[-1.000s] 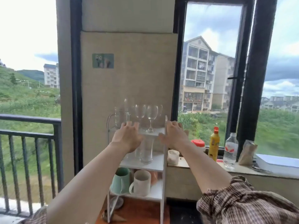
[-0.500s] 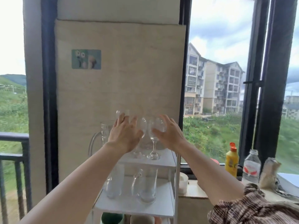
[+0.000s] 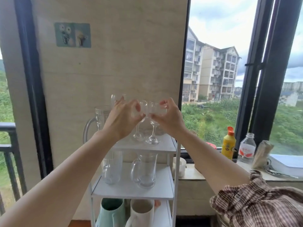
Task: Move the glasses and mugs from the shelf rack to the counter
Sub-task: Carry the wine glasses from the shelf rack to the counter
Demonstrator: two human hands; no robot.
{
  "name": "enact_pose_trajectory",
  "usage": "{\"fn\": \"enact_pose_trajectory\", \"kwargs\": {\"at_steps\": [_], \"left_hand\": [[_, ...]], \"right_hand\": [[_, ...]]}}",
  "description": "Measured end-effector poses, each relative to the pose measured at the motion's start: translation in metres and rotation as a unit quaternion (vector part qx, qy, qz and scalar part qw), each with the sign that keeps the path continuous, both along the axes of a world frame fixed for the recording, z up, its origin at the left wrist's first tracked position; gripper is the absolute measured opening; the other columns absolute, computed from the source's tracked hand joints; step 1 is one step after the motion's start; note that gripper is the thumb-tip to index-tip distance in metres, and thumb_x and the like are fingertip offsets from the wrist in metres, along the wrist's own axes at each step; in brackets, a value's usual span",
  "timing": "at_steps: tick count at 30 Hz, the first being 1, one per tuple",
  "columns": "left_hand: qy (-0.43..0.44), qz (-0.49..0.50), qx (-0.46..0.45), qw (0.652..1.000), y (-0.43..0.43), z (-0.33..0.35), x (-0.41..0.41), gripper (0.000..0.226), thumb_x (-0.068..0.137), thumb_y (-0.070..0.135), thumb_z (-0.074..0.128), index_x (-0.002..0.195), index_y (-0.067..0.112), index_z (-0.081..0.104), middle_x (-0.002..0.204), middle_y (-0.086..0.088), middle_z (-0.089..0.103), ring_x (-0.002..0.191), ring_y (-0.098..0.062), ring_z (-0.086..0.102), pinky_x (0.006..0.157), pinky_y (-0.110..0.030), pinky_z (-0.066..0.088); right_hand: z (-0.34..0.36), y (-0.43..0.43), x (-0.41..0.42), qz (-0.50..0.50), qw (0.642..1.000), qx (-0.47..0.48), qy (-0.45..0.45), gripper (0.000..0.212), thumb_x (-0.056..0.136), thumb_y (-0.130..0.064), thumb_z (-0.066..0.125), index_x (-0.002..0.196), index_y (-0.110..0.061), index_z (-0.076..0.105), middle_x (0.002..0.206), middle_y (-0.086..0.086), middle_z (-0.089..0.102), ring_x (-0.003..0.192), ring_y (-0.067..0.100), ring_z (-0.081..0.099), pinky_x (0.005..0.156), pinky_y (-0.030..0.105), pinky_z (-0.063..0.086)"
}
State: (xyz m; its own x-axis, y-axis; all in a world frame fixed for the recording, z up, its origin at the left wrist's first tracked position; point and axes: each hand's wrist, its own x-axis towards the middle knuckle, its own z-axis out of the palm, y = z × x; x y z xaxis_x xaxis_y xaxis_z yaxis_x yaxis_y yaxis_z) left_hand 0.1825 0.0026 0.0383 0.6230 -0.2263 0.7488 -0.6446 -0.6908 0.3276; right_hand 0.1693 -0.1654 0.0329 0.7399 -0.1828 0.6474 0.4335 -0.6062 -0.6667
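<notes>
A white three-tier shelf rack [image 3: 164,146] stands against the wall. Two wine glasses stand side by side on its top shelf. My left hand [image 3: 121,119] is wrapped around the bowl of the left wine glass [image 3: 137,132]. My right hand [image 3: 169,119] holds the bowl of the right wine glass [image 3: 152,137]. Both glass feet rest on the shelf. A handled glass mug [image 3: 100,116] and more glasses stand behind my left hand. The middle shelf carries a tumbler [image 3: 112,167] and a glass mug [image 3: 145,171]. Below are a green mug [image 3: 111,212] and a white mug [image 3: 141,212].
The stone counter [image 3: 191,175] runs along the window to the right of the rack. On it stand a small white cup [image 3: 179,166], a yellow bottle [image 3: 228,145], a water bottle [image 3: 247,149], a paper bag [image 3: 262,156] and a thick book [image 3: 287,164]. A balcony railing [image 3: 9,145] is at left.
Both hands have risen from the rack's front to the top shelf, and their fingers have closed around the two wine glass bowls. The view has come closer to the rack.
</notes>
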Motion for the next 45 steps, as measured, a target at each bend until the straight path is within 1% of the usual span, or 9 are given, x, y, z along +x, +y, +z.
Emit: {"fn": "enact_pose_trajectory", "kwargs": {"at_steps": [5,9,12,15,24,29,34,39,45], "left_hand": [[-0.003,-0.101,-0.137,0.985,0.008,0.026,-0.023,0.017,0.08,0.037,0.069,0.079,0.033,0.053,0.103,-0.004,0.058,0.08,-0.015,0.056,0.066,-0.027,0.042],[0.002,-0.181,-0.178,0.967,-0.006,0.037,-0.053,0.016,0.079,0.038,0.069,0.077,0.032,0.055,0.067,0.003,0.055,0.048,-0.009,0.039,0.042,-0.02,0.03],[0.028,-0.262,-0.2,0.944,-0.032,0.03,-0.084,0.017,0.079,0.029,0.071,0.077,0.035,0.056,0.061,0.021,0.06,0.057,-0.004,0.054,0.058,-0.023,0.049],[0.066,-0.32,-0.206,0.922,-0.069,0.009,-0.111,0.028,0.074,0.028,0.076,0.089,0.038,0.055,0.091,0.023,0.063,0.084,-0.003,0.065,0.077,-0.033,0.056],[0.194,-0.388,-0.144,0.889,-0.243,-0.067,-0.252,0.081,0.066,0.025,0.082,0.135,0.021,0.04,0.119,-0.001,0.058,0.095,-0.007,0.061,0.068,-0.016,0.052],[0.254,-0.45,-0.128,0.846,-0.346,-0.111,-0.368,0.08,0.066,0.022,0.082,0.136,0.017,0.044,0.111,0.008,0.06,0.089,0.005,0.059,0.064,-0.005,0.048],[0.336,-0.506,-0.132,0.783,-0.45,-0.136,-0.479,0.074,0.067,0.007,0.081,0.134,0.01,0.049,0.118,-0.011,0.063,0.096,-0.02,0.067,0.083,-0.039,0.056],[0.377,-0.552,-0.108,0.735,-0.556,-0.161,-0.568,0.076,0.067,0.011,0.082,0.135,0.01,0.047,0.114,-0.009,0.062,0.101,-0.02,0.062,0.063,-0.014,0.054],[0.4,-0.607,-0.055,0.684,-0.687,-0.193,-0.661,0.065,0.059,0.021,0.085,0.119,0.016,0.059,0.107,0.004,0.061,0.098,-0.016,0.062,0.077,-0.035,0.056]], "right_hand": [[0.025,-0.015,-0.037,0.039,0.989,0.133,-0.049,0.07,0.063,-0.021,0.084,0.121,-0.017,0.045,0.103,-0.004,0.059,0.092,0.013,0.062,0.078,0.035,0.055],[0.038,-0.046,-0.083,0.075,0.97,0.222,-0.059,0.075,0.054,-0.022,0.079,0.122,-0.019,0.047,0.111,0.007,0.063,0.093,0.016,0.066,0.068,0.033,0.059],[0.032,-0.073,-0.121,0.051,0.975,0.211,-0.051,0.07,0.059,-0.021,0.081,0.121,-0.021,0.048,0.115,0.007,0.064,0.098,0.015,0.064,0.066,0.029,0.057],[0.013,-0.109,-0.165,0.011,0.982,0.186,-0.023,0.07,0.063,-0.02,0.082,0.124,-0.022,0.049,0.12,0.006,0.062,0.104,0.017,0.062,0.071,0.03,0.055],[-0.06,-0.247,-0.364,-0.143,0.971,0.189,0.029,0.076,0.055,-0.02,0.085,0.123,-0.024,0.05,0.114,0.005,0.06,0.102,0.021,0.061,0.07,0.033,0.055],[-0.098,-0.33,-0.499,-0.218,0.952,0.207,0.051,0.067,0.051,-0.013,0.086,0.109,-0.028,0.055,0.108,0.001,0.067,0.095,0.017,0.067,0.074,0.035,0.057],[-0.122,-0.402,-0.627,-0.313,0.918,0.233,0.068,0.072,0.052,-0.008,0.085,0.116,-0.019,0.054,0.106,0.0,0.062,0.096,0.02,0.062,0.077,0.036,0.054],[-0.148,-0.473,-0.74,-0.409,0.877,0.24,0.074,0.067,0.056,-0.009,0.085,0.113,-0.021,0.053,0.112,0.002,0.059,0.099,0.014,0.059,0.074,0.027,0.05],[-0.177,-0.564,-0.851,-0.496,0.825,0.257,0.084,0.069,0.056,-0.007,0.083,0.117,-0.017,0.053,0.115,0.004,0.059,0.103,0.02,0.059,0.08,0.028,0.046]]}}
